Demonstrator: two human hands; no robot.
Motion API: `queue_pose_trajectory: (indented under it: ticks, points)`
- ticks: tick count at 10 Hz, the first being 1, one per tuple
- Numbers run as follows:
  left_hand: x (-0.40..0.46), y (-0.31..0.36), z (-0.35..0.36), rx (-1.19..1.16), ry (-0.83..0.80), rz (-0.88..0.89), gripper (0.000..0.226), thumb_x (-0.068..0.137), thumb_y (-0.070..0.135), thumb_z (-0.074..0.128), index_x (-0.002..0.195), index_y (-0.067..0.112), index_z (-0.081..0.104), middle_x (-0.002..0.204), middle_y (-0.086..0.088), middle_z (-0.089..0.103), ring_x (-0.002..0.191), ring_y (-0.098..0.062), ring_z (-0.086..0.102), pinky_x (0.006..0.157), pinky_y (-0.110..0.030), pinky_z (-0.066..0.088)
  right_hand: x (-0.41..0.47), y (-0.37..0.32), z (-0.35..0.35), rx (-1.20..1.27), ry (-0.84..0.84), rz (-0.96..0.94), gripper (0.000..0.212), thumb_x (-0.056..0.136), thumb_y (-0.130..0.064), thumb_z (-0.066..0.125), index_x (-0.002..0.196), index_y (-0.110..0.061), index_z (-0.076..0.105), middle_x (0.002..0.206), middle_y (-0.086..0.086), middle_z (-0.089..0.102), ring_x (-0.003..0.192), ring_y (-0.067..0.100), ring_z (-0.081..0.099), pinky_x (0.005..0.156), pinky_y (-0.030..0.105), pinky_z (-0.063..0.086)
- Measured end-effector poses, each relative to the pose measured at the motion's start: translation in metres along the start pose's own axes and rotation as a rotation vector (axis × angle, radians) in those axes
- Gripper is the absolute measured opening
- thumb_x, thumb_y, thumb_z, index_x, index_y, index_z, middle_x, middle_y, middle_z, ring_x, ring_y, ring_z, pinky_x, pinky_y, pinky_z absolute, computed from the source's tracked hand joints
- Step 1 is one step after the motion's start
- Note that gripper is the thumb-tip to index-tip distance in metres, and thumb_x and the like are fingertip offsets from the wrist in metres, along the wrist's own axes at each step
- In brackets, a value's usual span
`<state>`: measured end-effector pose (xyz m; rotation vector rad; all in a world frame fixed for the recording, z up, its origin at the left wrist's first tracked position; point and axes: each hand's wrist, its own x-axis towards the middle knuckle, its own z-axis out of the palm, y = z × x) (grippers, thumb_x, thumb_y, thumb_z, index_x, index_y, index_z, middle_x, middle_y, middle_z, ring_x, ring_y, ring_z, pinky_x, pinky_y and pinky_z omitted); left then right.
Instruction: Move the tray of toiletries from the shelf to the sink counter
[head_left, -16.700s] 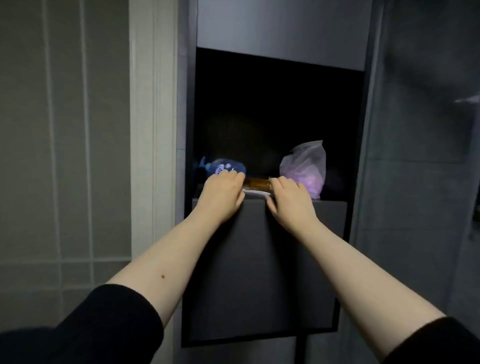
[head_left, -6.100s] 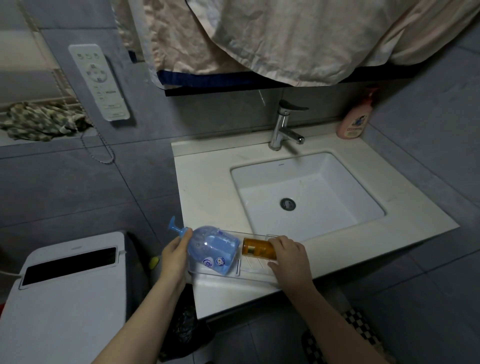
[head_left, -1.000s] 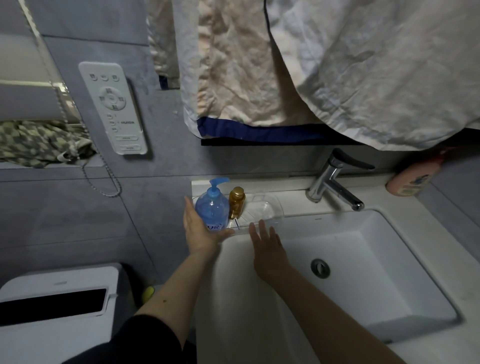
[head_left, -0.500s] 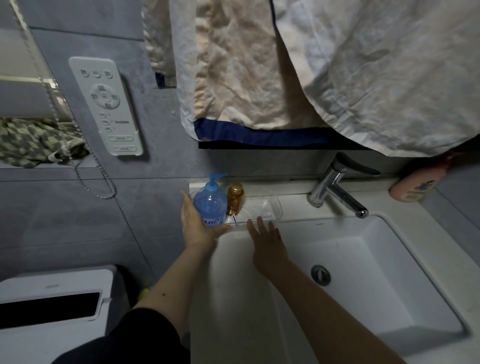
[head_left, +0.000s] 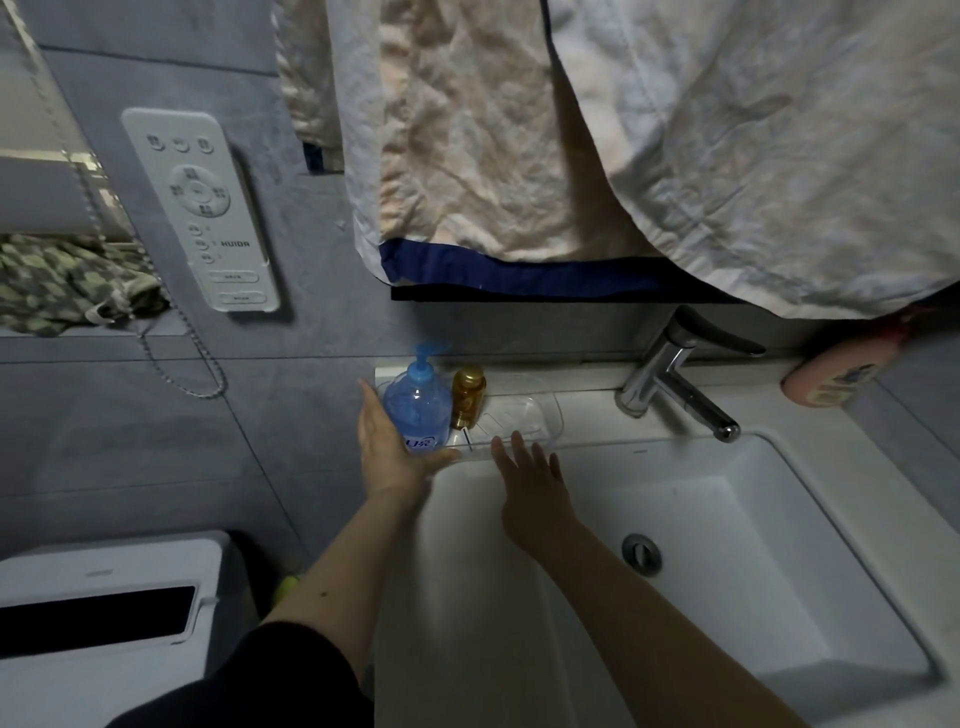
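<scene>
Now, tray (head_left: 524, 415): on the counter's (head_left: 587, 402) far left corner, clear of the basin.
Bottles (head_left: 418, 402): upright at its left end.
Left hand (head_left: 387, 449): flat, steadying.
Right hand (head_left: 530, 475): spread, holding nothing.

Clear plastic tray (head_left: 545, 415), chrome faucet (head_left: 670, 387)

A clear tray (head_left: 540, 415) sits on the white tabletop (head_left: 587, 410) at its far left corner, left of the chrome tap (head_left: 670, 384) and just beyond the sink basin (head_left: 727, 545), with a blue pump bottle (head_left: 418, 410) and a small amber bottle (head_left: 467, 397) standing upright in its left end. The left hand (head_left: 387, 452) lies open against the tray's left end beside the blue bottle, thumb along the near rim. The right hand (head_left: 535, 480) is flat, fingers (head_left: 519, 449) spread, at the tray's near edge.
</scene>
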<state>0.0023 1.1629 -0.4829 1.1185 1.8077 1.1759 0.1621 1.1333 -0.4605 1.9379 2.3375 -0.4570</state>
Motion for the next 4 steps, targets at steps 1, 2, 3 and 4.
queue_pose_trajectory:
  ticks: [1, 2, 3, 4]
  points:
    - [0.000, -0.002, 0.000, 0.017, -0.002, 0.004, 0.143, 0.047, 0.024, 0.091, 0.151, 0.030, -0.007, 0.157, -0.005, 0.020, 0.145, -0.029, 0.023, 0.116, -0.052, 0.025, -0.001, 0.000, -0.002, 0.005, -0.002, 0.001, 0.079, 0.085, 0.002, 0.040, 0.148, -0.024, 0.000, 0.160, 0.008, -0.003, 0.145, 0.033, 0.000, 0.119, 0.046, 0.002]
    - [0.002, -0.005, 0.001, 0.026, -0.008, 0.002, 0.144, 0.047, 0.025, 0.091, 0.151, 0.029, -0.008, 0.157, -0.005, 0.020, 0.145, -0.029, 0.023, 0.116, -0.052, 0.025, -0.002, 0.004, -0.007, 0.037, -0.029, -0.001, 0.075, 0.087, -0.003, 0.041, 0.148, -0.026, 0.004, 0.160, 0.005, -0.001, 0.145, 0.033, -0.001, 0.119, 0.046, 0.003]
    - [-0.001, -0.002, -0.002, 0.023, -0.008, 0.006, 0.142, 0.048, 0.025, 0.091, 0.151, 0.029, -0.008, 0.158, -0.004, 0.019, 0.145, -0.029, 0.022, 0.116, -0.051, 0.024, -0.012, 0.003, -0.021, 0.155, -0.001, -0.028, 0.067, 0.089, -0.009, 0.046, 0.147, -0.025, 0.016, 0.160, 0.005, 0.006, 0.145, 0.029, 0.007, 0.118, 0.043, 0.011]
    - [-0.002, -0.001, -0.001, 0.001, 0.005, 0.004, 0.142, 0.048, 0.025, 0.091, 0.151, 0.031, -0.008, 0.158, -0.003, 0.018, 0.145, -0.028, 0.022, 0.116, -0.050, 0.024, -0.032, -0.006, -0.046, 0.354, 0.267, -0.098, 0.045, 0.091, -0.014, 0.052, 0.136, -0.018, 0.044, 0.148, 0.009, 0.040, 0.134, 0.023, 0.038, 0.113, 0.039, 0.031]
